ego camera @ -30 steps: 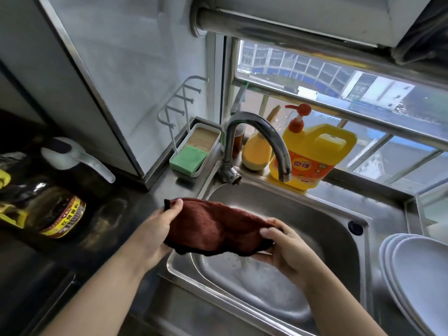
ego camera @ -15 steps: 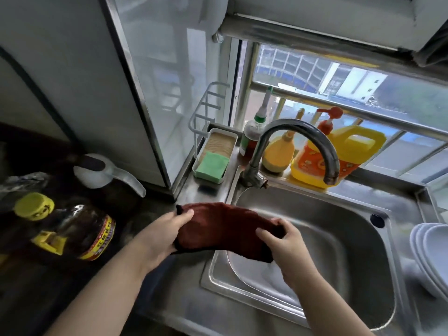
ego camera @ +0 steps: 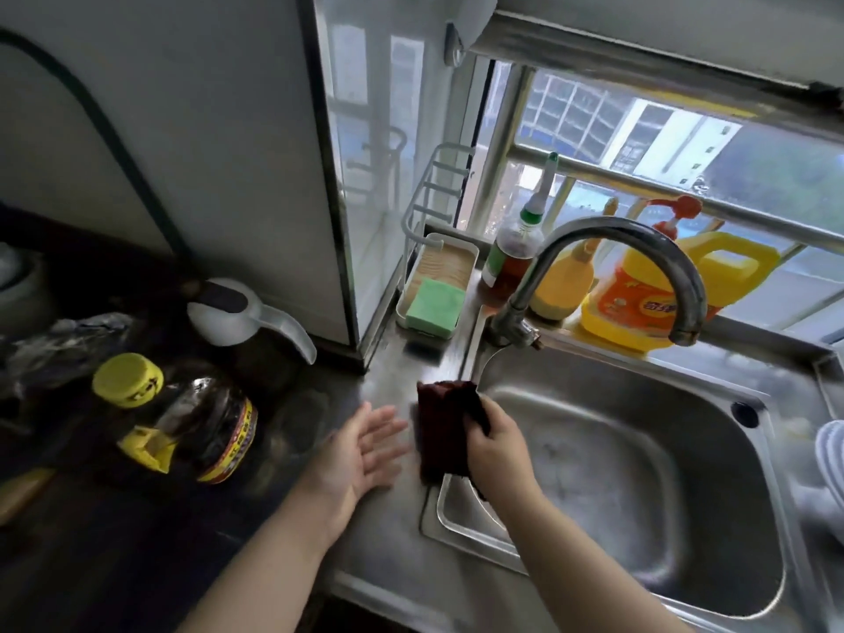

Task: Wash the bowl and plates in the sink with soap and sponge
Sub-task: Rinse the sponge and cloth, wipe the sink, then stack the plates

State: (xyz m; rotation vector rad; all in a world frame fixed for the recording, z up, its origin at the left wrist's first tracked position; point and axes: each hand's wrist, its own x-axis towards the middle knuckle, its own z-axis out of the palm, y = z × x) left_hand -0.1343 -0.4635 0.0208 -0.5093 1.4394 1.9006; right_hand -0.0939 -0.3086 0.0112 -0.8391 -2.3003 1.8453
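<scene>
While my right hand (ego camera: pixel 495 443) gripped the dark red cloth (ego camera: pixel 445 427), its long axis running twelve to six over the sink (ego camera: pixel 456 518) rim, my left hand (ego camera: pixel 365 450) lay flat-fingered at nine o'clock beside it.

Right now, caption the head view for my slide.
Right hand lays dark red cloth on steel sink rim; left hand open beside it.

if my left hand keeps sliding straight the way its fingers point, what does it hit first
Most likely the dark red cloth. The left hand lies open with fingers aimed right, toward the sink's left rim, where the right hand grips that cloth. Only a narrow strip of counter seems to separate them, though depth is uncertain.
</scene>
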